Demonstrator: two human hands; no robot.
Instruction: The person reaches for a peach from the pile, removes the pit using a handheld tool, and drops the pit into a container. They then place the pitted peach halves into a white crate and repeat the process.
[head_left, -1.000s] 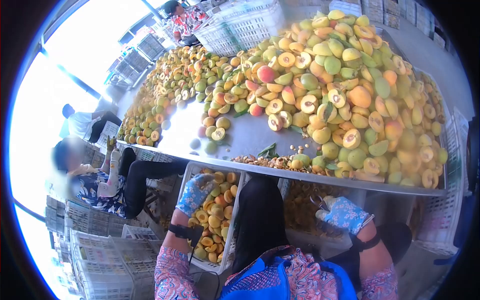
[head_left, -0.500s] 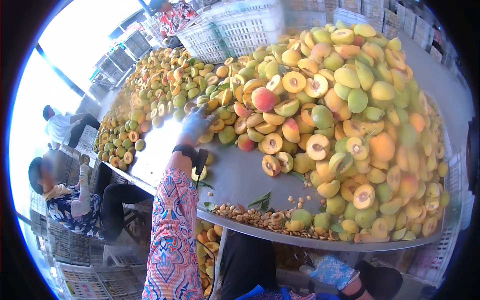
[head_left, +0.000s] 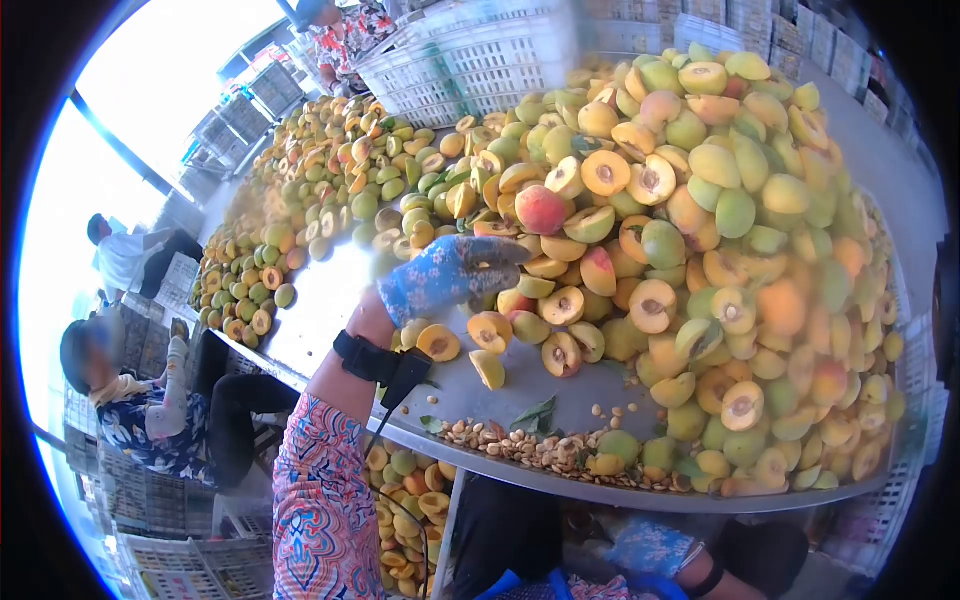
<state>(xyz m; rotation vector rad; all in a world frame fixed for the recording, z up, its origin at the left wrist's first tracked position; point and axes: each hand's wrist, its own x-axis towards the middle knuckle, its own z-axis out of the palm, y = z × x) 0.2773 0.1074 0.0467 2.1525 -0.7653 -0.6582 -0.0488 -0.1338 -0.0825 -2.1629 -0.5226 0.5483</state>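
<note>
My left hand (head_left: pixel 450 277), in a blue flowered glove, reaches over the metal table (head_left: pixel 470 390) at the near side of a large heap of halved, apricot-like fruit (head_left: pixel 690 240). Its fingers stretch to the right, slightly apart, beside the heap, and I see nothing gripped in them. Just below the hand lie loose fruit halves (head_left: pixel 437 342), orange flesh showing. My right hand (head_left: pixel 650 550), also gloved, is low under the table's front edge; its fingers are blurred and partly hidden. Loose fruit stones (head_left: pixel 530 445) and green leaves (head_left: pixel 537 414) lie along the front rim.
White plastic crates (head_left: pixel 470 75) stand behind the heap, with more stacked around. Below the table, more fruit halves (head_left: pixel 410 510) lie left of my leg. One person (head_left: pixel 170 400) sits at the left, another (head_left: pixel 140 255) farther back, and a third (head_left: pixel 345 40) behind the table.
My left hand has moved right and closer to me, away from the far part of the heap. Several fruit halves now lie on the bare metal near it. My right hand stays low.
</note>
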